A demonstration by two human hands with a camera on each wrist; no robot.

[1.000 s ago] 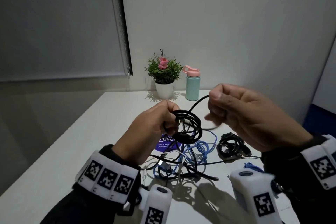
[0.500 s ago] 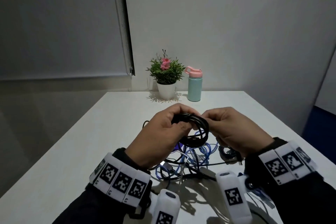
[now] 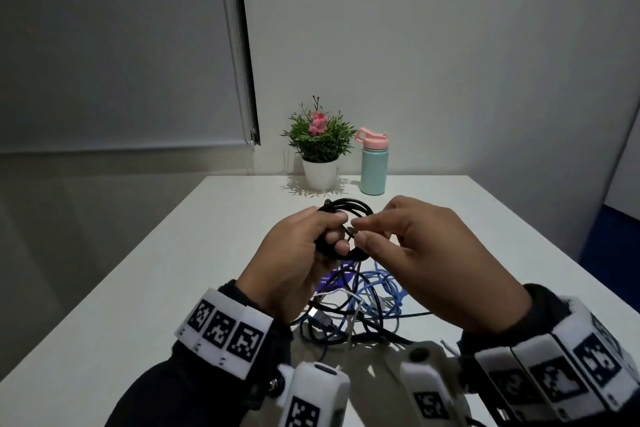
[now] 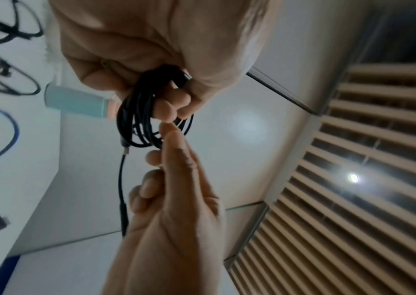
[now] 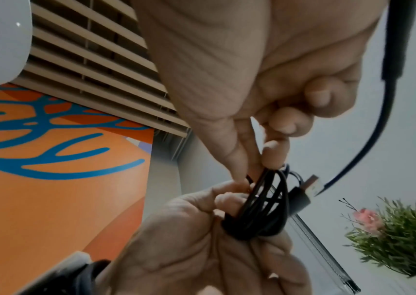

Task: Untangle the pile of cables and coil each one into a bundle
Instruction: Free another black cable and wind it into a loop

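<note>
The black cable coil [image 3: 346, 229] is held up in the air above the cable pile [image 3: 356, 308], which lies tangled in blue, black and white on the white table [image 3: 138, 288]. Beyond the pile, at the table's far edge, a potted plant [image 3: 319, 149] stands just beside a mint bottle [image 3: 373, 163]. The left hand [image 3: 298, 260] grips the coil with fingers curled round its loops. The right hand [image 3: 426, 260] pinches a strand at the coil's side between thumb and forefinger, its other fingers loosely bent.
</note>
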